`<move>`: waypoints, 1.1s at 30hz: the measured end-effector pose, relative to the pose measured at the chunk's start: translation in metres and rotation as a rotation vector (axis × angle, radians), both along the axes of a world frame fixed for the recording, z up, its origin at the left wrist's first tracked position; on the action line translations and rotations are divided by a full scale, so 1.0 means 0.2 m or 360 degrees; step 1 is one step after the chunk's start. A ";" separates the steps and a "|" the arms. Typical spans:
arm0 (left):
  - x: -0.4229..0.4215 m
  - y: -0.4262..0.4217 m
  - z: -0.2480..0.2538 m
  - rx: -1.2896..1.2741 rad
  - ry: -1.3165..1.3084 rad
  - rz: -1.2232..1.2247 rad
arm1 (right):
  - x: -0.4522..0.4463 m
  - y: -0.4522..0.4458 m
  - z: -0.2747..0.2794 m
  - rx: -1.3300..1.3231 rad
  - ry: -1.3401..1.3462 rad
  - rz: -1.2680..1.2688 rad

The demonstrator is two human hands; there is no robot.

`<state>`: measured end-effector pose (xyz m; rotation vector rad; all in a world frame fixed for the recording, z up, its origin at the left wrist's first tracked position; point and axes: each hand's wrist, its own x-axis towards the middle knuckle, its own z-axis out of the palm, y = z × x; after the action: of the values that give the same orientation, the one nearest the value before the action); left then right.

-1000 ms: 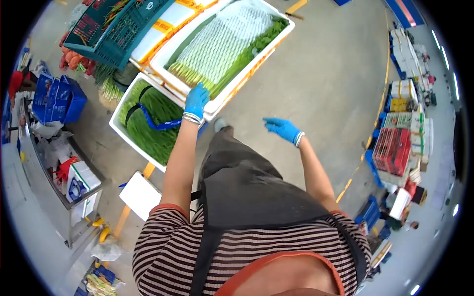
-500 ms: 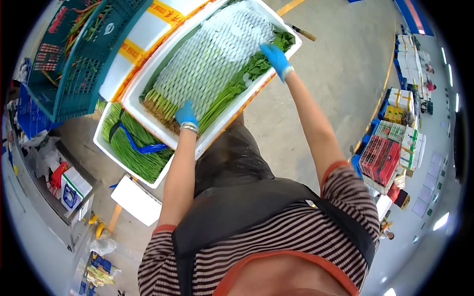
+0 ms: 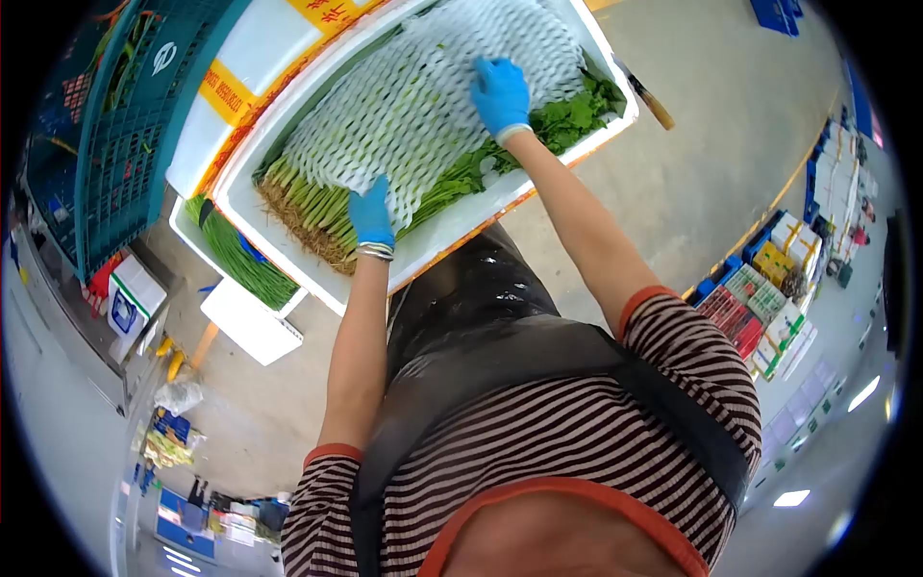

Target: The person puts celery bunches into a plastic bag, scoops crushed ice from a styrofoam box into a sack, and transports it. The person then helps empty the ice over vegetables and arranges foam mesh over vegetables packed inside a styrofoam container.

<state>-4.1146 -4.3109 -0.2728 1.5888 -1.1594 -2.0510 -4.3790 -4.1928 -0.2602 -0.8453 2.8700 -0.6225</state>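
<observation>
A white foam net (image 3: 370,115) covers bundled leafy greens in a white foam box (image 3: 409,260). Pale stems with brown roots (image 3: 306,216) stick out at the box's left end, and green leaves (image 3: 577,111) show along the near right side. My left hand (image 3: 372,216), in a blue glove, is closed at the net's near edge beside the stems; its fingers are partly hidden. My right hand (image 3: 502,96), also blue-gloved, lies on top of the net towards the right, with its fingers slightly bent and apart.
A green plastic crate (image 3: 139,125) stands left of the box, beside another white foam box (image 3: 269,43). Below it sits a box of long thin green stalks (image 3: 236,255) and a white lid (image 3: 252,322). A wooden-handled tool (image 3: 659,111) is beyond the right end.
My right hand has moved from the leaves at the box's right end onto the net. My left hand stays at the net's near edge. The whole view has shifted.
</observation>
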 end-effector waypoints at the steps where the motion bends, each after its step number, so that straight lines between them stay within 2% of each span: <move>1: -0.05 0.01 0.06 -0.0055 -0.0005 -0.0009 | 0.01 0.09 0.02 -0.0086 -0.0086 0.0058; 2: -0.08 0.00 0.18 -0.0060 -0.0057 -0.0052 | 0.03 0.19 0.00 -0.0040 -0.0161 0.0138; 6: 0.02 0.04 0.35 -0.1240 -0.0150 -0.0704 | 0.19 0.48 0.12 0.0040 -0.0534 0.0426; 9: 0.24 0.10 0.27 -0.1434 -0.0134 -0.1303 | 0.22 0.48 0.25 0.0330 -0.0647 0.0659; 10: 0.31 0.14 0.21 -0.1234 -0.0275 -0.1468 | 0.20 0.44 0.25 0.0433 -0.0708 0.0708; 13: 0.36 0.18 0.16 -0.1316 -0.0437 -0.1408 | 0.25 0.35 0.12 0.0607 -0.0738 0.0966; 14: 0.28 0.18 0.22 -0.1475 -0.0365 -0.1196 | 0.31 0.31 0.09 0.0689 -0.0717 0.0964; 17: 0.28 0.15 0.19 -0.2046 -0.0667 -0.1075 | 0.46 0.28 0.09 0.0777 -0.0830 0.1071; 18: 0.29 0.14 0.23 -0.1693 -0.0755 -0.1267 | 0.50 0.31 0.10 0.0637 -0.0930 0.1071; 21: 0.27 0.12 0.30 -0.1132 -0.0667 -0.1707 | 0.34 0.15 0.40 0.0959 -0.1219 0.1234; 23: 0.24 0.19 0.40 -0.0844 -0.0569 -0.1946 | 0.23 0.02 0.59 0.0689 -0.0969 0.0923; 25: 0.30 0.36 0.36 -0.1042 -0.0189 -0.1826 | 0.08 -0.16 0.70 0.0337 -0.0487 0.1144; 27: 0.22 0.42 0.44 -0.1631 0.0052 -0.1610 | 0.01 -0.32 0.74 0.0098 0.0037 0.1622; 28: 0.20 0.39 0.50 -0.1752 0.0036 -0.1547 | 0.00 -0.32 0.65 0.0157 -0.0175 0.1781; 29: 0.19 0.36 0.55 -0.1878 0.0000 -0.1487 | 0.00 -0.31 0.57 0.0410 -0.0697 0.1855; 30: 0.29 0.38 0.43 -0.1311 -0.0171 -0.1557 | 0.03 -0.26 0.46 0.0776 -0.0806 0.1920; 31: 0.39 0.37 0.31 -0.0751 -0.0330 -0.1534 | 0.06 -0.16 0.36 0.0644 -0.0908 0.2017; 32: 0.43 0.32 0.30 -0.0606 -0.0382 -0.1085 | 0.14 -0.07 0.38 0.0490 -0.0363 0.2183; 33: 0.47 0.27 0.30 -0.0487 -0.0402 -0.0625 | 0.19 -0.06 0.43 0.0600 -0.0454 0.2193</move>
<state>-4.0207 -4.2564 -0.2123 1.5935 -1.9052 -1.7947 -4.3404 -4.2055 -0.1747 -1.9961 1.4537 0.0017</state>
